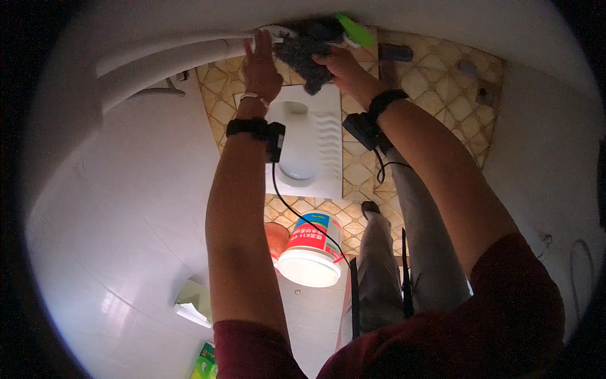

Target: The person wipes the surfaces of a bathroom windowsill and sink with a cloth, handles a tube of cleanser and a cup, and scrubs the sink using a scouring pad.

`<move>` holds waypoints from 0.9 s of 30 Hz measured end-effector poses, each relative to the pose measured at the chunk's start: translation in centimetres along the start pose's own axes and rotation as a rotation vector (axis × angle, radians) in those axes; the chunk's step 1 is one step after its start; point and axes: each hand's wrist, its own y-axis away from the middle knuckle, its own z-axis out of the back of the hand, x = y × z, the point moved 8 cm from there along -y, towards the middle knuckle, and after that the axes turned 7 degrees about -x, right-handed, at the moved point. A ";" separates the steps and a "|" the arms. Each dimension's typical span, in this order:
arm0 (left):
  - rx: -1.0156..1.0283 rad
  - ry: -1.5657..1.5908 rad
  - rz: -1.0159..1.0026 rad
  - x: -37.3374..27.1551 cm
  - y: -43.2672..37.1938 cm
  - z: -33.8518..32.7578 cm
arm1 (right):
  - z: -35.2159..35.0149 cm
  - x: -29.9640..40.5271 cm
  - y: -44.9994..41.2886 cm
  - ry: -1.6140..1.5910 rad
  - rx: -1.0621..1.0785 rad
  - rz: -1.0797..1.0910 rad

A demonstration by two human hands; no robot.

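My right hand grips a dark grey, fluffy cloth at the far end of the squat toilet. Beside it, my left hand is stretched out with its fingers apart. Its fingertips reach the end of a curved white pipe; whether they press on it cannot be made out. Just beyond the cloth is a bright green plastic object, partly hidden. Below both hands lies the white ceramic squat toilet, with ribbed footrests and a little water in its bowl.
A white bucket with a printed label and a reddish basket stand at the near end. Patterned tiles cover the floor. Pale walls close in on both sides. A paper holder hangs at left; a cable runs from each wrist device.
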 end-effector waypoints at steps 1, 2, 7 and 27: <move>-0.005 0.009 0.002 -0.2 0.5 0.5 | 0.3 0.3 0.8 -0.029 0.055 -0.026; -0.111 0.042 0.067 0.1 1.5 2.1 | 1.7 0.6 1.6 -0.021 0.054 -0.026; -0.332 0.281 0.267 -6.7 7.8 11.1 | 10.3 5.3 13.6 0.243 0.148 0.011; 0.352 1.186 1.366 -36.1 80.8 7.2 | 22.8 3.5 71.3 -0.338 -0.130 0.296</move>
